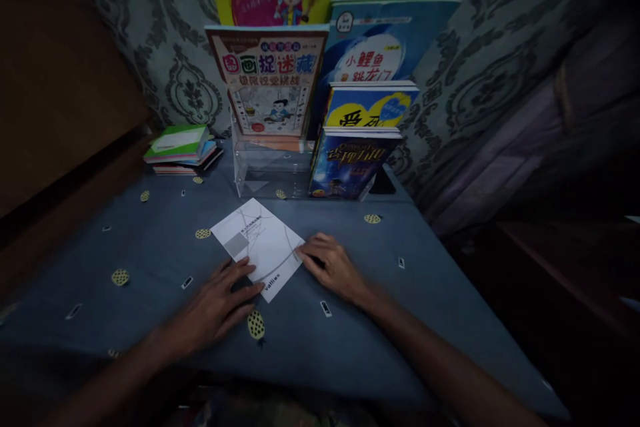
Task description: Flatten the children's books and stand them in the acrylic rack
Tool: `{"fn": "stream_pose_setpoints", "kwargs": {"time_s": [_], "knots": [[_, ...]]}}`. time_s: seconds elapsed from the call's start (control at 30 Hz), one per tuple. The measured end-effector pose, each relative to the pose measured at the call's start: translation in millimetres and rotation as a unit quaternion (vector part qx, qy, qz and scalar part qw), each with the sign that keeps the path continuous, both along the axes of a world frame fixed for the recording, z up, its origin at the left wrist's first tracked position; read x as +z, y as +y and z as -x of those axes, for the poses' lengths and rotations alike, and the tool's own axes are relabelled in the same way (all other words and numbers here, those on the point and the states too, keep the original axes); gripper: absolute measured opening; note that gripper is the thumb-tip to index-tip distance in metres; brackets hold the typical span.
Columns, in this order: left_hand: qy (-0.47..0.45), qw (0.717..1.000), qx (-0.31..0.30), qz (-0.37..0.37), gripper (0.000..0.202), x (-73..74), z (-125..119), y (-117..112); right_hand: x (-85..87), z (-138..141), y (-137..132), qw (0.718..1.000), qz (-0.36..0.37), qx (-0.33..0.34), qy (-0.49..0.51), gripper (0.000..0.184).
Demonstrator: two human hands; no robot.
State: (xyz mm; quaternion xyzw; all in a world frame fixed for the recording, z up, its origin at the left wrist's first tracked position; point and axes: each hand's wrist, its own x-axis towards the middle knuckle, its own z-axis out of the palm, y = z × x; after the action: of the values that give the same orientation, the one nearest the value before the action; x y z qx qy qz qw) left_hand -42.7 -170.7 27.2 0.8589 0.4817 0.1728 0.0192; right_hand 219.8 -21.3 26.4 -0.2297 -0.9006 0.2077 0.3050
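Observation:
A thin white booklet (257, 243) lies flat on the blue patterned tablecloth (150, 240), turned at an angle. My left hand (217, 303) rests on its near left edge, fingers stretched flat over the corner. My right hand (333, 267) touches the booklet's right corner with its fingers spread and pressed down. Neither hand holds anything.
A clear acrylic stand (267, 170) at the back holds a picture book (267, 83). To its right, several books (357, 140) stand in steps. A small stack of books (181, 149) lies at the back left. Patterned wallpaper (175, 47) backs the table; a dark drop lies right.

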Motion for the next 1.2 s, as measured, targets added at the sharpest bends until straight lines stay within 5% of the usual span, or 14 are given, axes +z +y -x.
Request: {"fn": "stream_pose_setpoints", "kwargs": {"time_s": [0.3, 0.47, 0.63, 0.77, 1.03, 1.2], "knots": [[-0.046, 0.997, -0.023, 0.053, 0.037, 1.0, 6.3, 29.7, 8.8, -1.4, -54.0, 0.998, -0.002, 0.056, 0.011, 0.02], [-0.036, 0.998, -0.032, 0.042, 0.04, -6.8, 8.2, 43.1, 6.1, 1.3, -48.9, 0.999, -0.028, 0.04, 0.021, 0.025], [0.014, 0.999, -0.008, 0.044, 0.045, -5.9, 2.4, 44.1, -14.4, 9.4, -33.0, 0.988, -0.082, -0.069, -0.109, 0.038], [0.034, 0.997, 0.015, 0.069, 0.052, -6.9, -2.6, 47.5, -26.0, 9.1, -31.6, 0.981, -0.074, -0.067, -0.164, 0.051], [0.019, 0.991, -0.054, 0.122, 0.057, 2.8, 4.5, 70.8, -10.6, -2.1, -73.6, 0.972, -0.054, -0.058, -0.219, 0.057], [0.0, 0.988, -0.106, 0.11, 0.054, 11.1, 7.8, 97.6, 1.1, 8.9, -75.6, 0.982, -0.076, -0.056, -0.164, 0.035]]}}
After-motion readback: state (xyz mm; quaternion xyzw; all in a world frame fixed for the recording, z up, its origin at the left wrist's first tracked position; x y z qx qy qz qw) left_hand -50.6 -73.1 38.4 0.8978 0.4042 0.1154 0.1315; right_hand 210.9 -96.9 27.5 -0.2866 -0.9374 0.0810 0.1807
